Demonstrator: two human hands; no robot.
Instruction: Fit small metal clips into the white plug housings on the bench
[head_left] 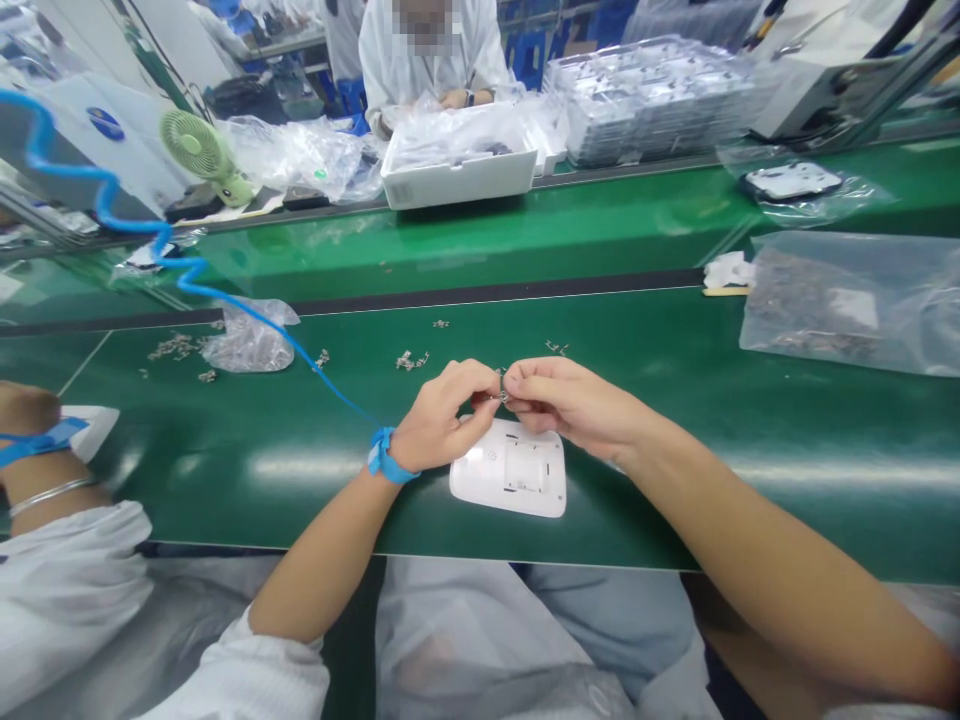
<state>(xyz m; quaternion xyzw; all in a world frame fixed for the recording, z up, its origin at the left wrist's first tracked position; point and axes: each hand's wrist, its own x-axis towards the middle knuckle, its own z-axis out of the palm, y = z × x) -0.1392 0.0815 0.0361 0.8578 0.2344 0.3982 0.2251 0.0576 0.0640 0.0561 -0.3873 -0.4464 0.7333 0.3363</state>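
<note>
Bare right forearm [712,510] nearest camera, reaching in from lower right. Left hand [442,415] and right hand [570,400] nearly closed, fingertips pinching small metal pieces [503,397] between them; exact split unclear. Pieces held just above far edge of white plastic cover [510,485], which lies on green tabletop [645,520]. Blue wrist strap [388,457] on left wrist. Loose metal clips [409,361] beyond hands; small plastic bag [255,340] farther left, larger clear bag [825,305] right.
</note>
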